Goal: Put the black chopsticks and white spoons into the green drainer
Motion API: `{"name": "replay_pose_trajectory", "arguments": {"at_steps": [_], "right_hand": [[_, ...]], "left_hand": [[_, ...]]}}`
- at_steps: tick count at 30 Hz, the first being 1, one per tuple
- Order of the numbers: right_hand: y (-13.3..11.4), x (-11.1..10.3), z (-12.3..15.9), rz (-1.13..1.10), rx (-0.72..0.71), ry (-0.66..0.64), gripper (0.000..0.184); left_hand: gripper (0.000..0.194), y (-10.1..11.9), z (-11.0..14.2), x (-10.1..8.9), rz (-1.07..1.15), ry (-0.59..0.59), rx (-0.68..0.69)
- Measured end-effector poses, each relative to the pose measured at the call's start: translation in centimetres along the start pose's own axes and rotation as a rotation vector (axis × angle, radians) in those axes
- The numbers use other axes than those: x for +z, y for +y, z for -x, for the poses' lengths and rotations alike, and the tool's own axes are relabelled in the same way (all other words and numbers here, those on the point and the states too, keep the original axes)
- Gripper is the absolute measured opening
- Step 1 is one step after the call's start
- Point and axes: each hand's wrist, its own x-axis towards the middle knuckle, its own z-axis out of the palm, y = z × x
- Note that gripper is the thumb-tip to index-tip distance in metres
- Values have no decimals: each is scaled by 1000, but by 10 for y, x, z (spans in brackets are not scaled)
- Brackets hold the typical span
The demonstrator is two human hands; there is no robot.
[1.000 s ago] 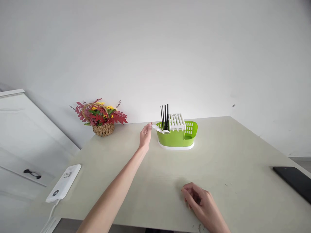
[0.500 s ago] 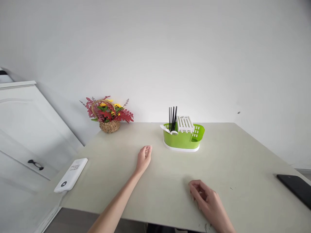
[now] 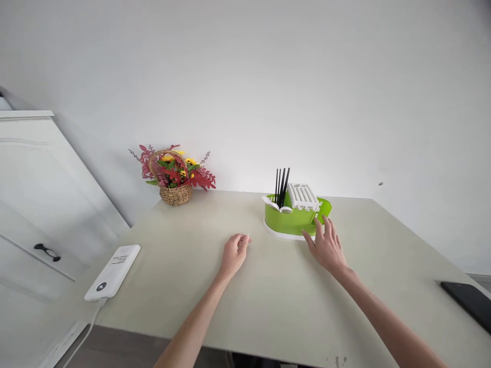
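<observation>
A green cutlery holder [image 3: 287, 221] with a white base and a slotted white top piece [image 3: 304, 196] stands near the back of the table. Black chopsticks [image 3: 283, 186] rise from its left compartment, and two white spoons [image 3: 286, 210] lean over the rim there. In front of its right end is my right hand [image 3: 325, 246], open with fingers spread; contact with the holder I cannot make out. My left hand [image 3: 235, 254] rests low over the table, left of the holder and apart from it, fingers curled together and nothing seen in them.
A wicker basket [image 3: 175, 195] of artificial flowers stands at the back left. Along the left edge lies a white power bank [image 3: 113, 273] with a cable [image 3: 91, 327]. A black phone [image 3: 468, 302] is at the right edge. A white cabinet [image 3: 49, 204] borders the table's left side.
My right hand has moved forward from the front of the table to the holder, its fingers spreading. My left hand has barely moved. The view has shifted slightly.
</observation>
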Motion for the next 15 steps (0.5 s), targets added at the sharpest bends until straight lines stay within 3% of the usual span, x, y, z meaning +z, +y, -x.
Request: {"name": "replay_pose_trajectory", "arguments": {"at_steps": [7, 15], "right_hand": [[31, 1, -10, 137, -42, -51, 69], [94, -4, -36, 167, -10, -138, 78]], "left_hand": [[38, -4, 1, 3, -46, -55, 39], [37, -5, 2, 3, -75, -79, 42]]}}
